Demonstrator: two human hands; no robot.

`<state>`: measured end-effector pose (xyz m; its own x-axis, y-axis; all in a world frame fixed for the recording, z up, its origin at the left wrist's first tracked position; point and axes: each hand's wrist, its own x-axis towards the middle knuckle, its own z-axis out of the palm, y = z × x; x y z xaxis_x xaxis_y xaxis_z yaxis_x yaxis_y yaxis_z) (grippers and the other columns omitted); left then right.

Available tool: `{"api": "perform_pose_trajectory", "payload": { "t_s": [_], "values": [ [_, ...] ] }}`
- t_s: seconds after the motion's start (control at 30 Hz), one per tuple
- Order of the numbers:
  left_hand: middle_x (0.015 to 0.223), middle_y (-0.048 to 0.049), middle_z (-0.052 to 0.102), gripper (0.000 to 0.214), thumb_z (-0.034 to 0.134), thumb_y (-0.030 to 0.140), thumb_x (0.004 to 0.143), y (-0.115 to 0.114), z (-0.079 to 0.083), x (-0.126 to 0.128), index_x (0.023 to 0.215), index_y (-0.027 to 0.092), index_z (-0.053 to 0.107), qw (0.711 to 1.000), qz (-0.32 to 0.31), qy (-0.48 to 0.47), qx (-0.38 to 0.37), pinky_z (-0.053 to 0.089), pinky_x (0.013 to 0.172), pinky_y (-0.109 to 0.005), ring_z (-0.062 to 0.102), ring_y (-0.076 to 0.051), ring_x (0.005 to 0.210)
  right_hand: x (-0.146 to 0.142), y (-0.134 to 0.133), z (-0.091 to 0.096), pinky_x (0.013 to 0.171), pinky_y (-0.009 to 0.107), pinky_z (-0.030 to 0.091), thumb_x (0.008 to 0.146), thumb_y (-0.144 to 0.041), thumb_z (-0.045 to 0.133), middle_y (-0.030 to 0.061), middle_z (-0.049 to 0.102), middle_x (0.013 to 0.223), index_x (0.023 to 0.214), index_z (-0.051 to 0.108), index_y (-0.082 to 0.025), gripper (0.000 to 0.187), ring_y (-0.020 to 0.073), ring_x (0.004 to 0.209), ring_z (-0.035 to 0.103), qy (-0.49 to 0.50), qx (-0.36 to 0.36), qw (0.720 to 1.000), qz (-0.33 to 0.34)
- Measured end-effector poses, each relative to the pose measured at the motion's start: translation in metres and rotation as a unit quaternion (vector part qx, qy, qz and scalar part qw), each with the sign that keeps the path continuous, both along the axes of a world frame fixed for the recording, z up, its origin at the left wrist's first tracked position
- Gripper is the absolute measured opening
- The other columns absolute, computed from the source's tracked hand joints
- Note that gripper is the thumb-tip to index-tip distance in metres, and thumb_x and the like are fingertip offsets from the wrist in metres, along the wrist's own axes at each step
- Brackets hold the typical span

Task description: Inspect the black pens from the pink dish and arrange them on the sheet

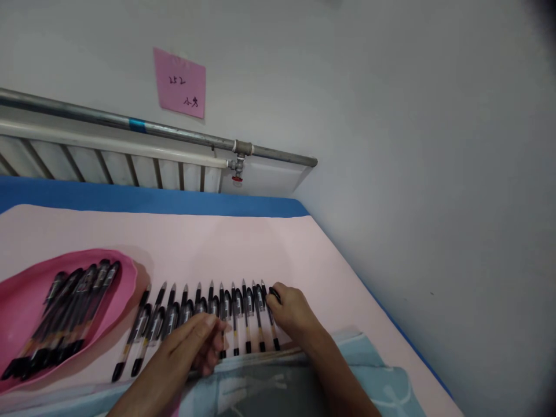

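A row of several black-and-clear pens [204, 310] lies side by side on the pink table cover [217, 243], tips pointing away from me. My left hand [197, 341] rests over the lower ends of the middle pens, fingers curled and pressed on them. At the right end of the row, my right hand [293, 313] pinches a small black pen cap [274, 294] against the last pen. A pink tray [26, 289] at the left holds several more capped black pens [65, 315].
A blue strip [152, 200] borders the cover at the back and right. Behind it run a white radiator [108, 165] and a metal pipe [174, 130] with a red valve. A pink note [180, 84] hangs on the wall. Light-blue cloth [369, 382] lies at the near edge.
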<state>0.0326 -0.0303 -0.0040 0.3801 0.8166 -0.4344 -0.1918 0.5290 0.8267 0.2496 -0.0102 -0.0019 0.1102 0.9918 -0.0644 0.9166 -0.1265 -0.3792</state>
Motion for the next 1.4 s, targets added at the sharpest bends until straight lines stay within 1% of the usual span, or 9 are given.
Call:
{"api": "perform_pose_trajectory", "payload": {
  "t_s": [0.13, 0.4, 0.57, 0.67, 0.97, 1.1, 1.17, 1.27, 1.4],
  "values": [
    [0.063, -0.0027, 0.057, 0.041, 0.059, 0.054, 0.068, 0.001, -0.002, 0.000, 0.077, 0.015, 0.061, 1.000, 0.002, -0.004, -0.003, 0.035, 0.045, -0.022, 0.049, -0.011, 0.050, 0.001, 0.000, 0.001, 0.053, 0.023, 0.024, 0.081, -0.022, 0.042, 0.0022, 0.058, 0.062, 0.069, 0.055, -0.018, 0.018, 0.0119, 0.057, 0.047, 0.007, 0.006, 1.000, 0.002],
    [0.066, -0.0023, 0.056, 0.042, 0.053, 0.055, 0.072, -0.002, 0.004, -0.002, 0.078, 0.015, 0.060, 0.999, -0.017, 0.033, 0.022, 0.037, 0.050, -0.023, 0.049, -0.012, 0.056, 0.006, 0.000, 0.005, 0.059, 0.023, 0.030, 0.084, -0.027, 0.042, 0.0036, 0.060, 0.070, 0.070, 0.057, -0.017, 0.022, 0.0131, 0.065, 0.052, 0.002, 0.029, 1.000, 0.007],
    [0.068, -0.0028, 0.058, 0.040, 0.051, 0.055, 0.074, -0.004, 0.009, -0.003, 0.080, 0.017, 0.060, 0.997, -0.021, 0.059, 0.047, 0.037, 0.051, -0.023, 0.049, -0.013, 0.058, 0.007, -0.002, 0.002, 0.071, 0.023, 0.034, 0.080, -0.023, 0.047, 0.0068, 0.061, 0.086, 0.086, 0.061, -0.016, 0.017, 0.0156, 0.080, 0.054, -0.009, 0.039, 0.999, 0.001],
    [0.065, -0.0017, 0.057, 0.037, 0.051, 0.054, 0.074, -0.005, 0.010, -0.003, 0.076, 0.018, 0.059, 0.995, -0.031, 0.078, 0.061, 0.036, 0.051, -0.022, 0.048, -0.012, 0.057, 0.009, -0.005, 0.001, 0.071, 0.023, 0.034, 0.076, -0.016, 0.048, 0.0067, 0.060, 0.090, 0.093, 0.060, -0.016, 0.020, 0.0151, 0.081, 0.053, -0.032, 0.037, 0.999, -0.012],
    [0.062, 0.0015, 0.051, 0.034, 0.047, 0.052, 0.077, -0.006, 0.018, -0.004, 0.068, 0.020, 0.054, 0.990, -0.061, 0.100, 0.080, 0.034, 0.053, -0.021, 0.042, -0.011, 0.057, 0.014, -0.009, 0.007, 0.070, 0.023, 0.033, 0.080, -0.016, 0.044, 0.0053, 0.062, 0.088, 0.085, 0.061, -0.017, 0.018, 0.0152, 0.082, 0.054, -0.070, 0.010, 0.997, -0.012],
    [0.064, 0.0018, 0.051, 0.034, 0.046, 0.053, 0.077, -0.006, 0.022, -0.005, 0.067, 0.020, 0.051, 0.986, -0.070, 0.128, 0.086, 0.033, 0.055, -0.021, 0.044, -0.011, 0.059, 0.015, -0.011, 0.007, 0.062, 0.022, 0.031, 0.077, -0.019, 0.047, 0.0030, 0.061, 0.081, 0.088, 0.058, -0.018, 0.015, 0.0131, 0.071, 0.052, -0.053, 0.035, 0.997, -0.038],
    [0.065, 0.0018, 0.052, 0.035, 0.046, 0.054, 0.076, -0.006, 0.023, -0.006, 0.067, 0.020, 0.051, 0.984, -0.070, 0.140, 0.089, 0.034, 0.055, -0.021, 0.045, -0.012, 0.061, 0.015, -0.012, 0.007, 0.058, 0.022, 0.028, 0.074, -0.019, 0.050, 0.0017, 0.059, 0.078, 0.083, 0.056, -0.018, 0.011, 0.0121, 0.066, 0.049, -0.053, 0.036, 0.997, -0.041],
    [0.064, 0.0020, 0.052, 0.036, 0.045, 0.055, 0.076, -0.006, 0.025, -0.006, 0.067, 0.021, 0.051, 0.981, -0.069, 0.155, 0.096, 0.036, 0.057, -0.022, 0.046, -0.012, 0.061, 0.016, -0.012, 0.007, 0.056, 0.022, 0.025, 0.071, -0.017, 0.051, 0.0009, 0.058, 0.074, 0.074, 0.055, -0.018, 0.005, 0.0113, 0.064, 0.047, -0.062, 0.012, 0.997, -0.034],
    [0.070, 0.0003, 0.056, 0.037, 0.046, 0.057, 0.073, -0.006, 0.025, -0.006, 0.070, 0.021, 0.053, 0.979, -0.058, 0.174, 0.093, 0.039, 0.059, -0.023, 0.050, -0.014, 0.063, 0.017, -0.012, 0.009, 0.057, 0.023, 0.026, 0.073, -0.018, 0.049, 0.0020, 0.059, 0.075, 0.075, 0.056, -0.017, 0.007, 0.0120, 0.066, 0.049, -0.081, -0.008, 0.996, -0.038]
  ]
}}
